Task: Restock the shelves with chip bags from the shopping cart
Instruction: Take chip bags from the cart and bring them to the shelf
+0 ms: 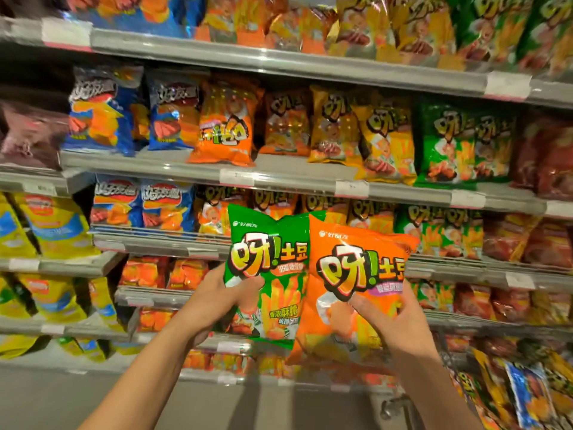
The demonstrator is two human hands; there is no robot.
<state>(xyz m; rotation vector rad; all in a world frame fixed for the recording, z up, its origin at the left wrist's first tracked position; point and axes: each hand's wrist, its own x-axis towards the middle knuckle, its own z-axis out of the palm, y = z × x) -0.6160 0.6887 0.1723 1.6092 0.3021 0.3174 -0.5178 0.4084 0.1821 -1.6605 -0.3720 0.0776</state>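
Left hand: the left hand (214,301) is seen gripping the green chip bag (268,274) at its left edge, thumb laid across the front and fingers hidden behind.
Right hand: the right hand (393,318) is closed round the orange chip bag (353,283), thumb pressed on the front, the other fingers wrapped round its right edge.
Bags: both are held upright in front of the shelves (291,176); the orange bag's left edge is overlapped by the green bag lower down, while its top corner lies over the green one.
Open room: a gap is left on the middle shelf between the orange shelf bag (226,125) and the blue bags (173,111); bare shelf lip is shown there.
Shopping cart: the shopping cart (527,395) is cut off at the lower right corner, with mixed bags heaped inside.
Hidden: the lowest shelf rows behind the held bags are covered.
Hard to make out: price tags (237,177) and upper rows are blurred and cannot be read.
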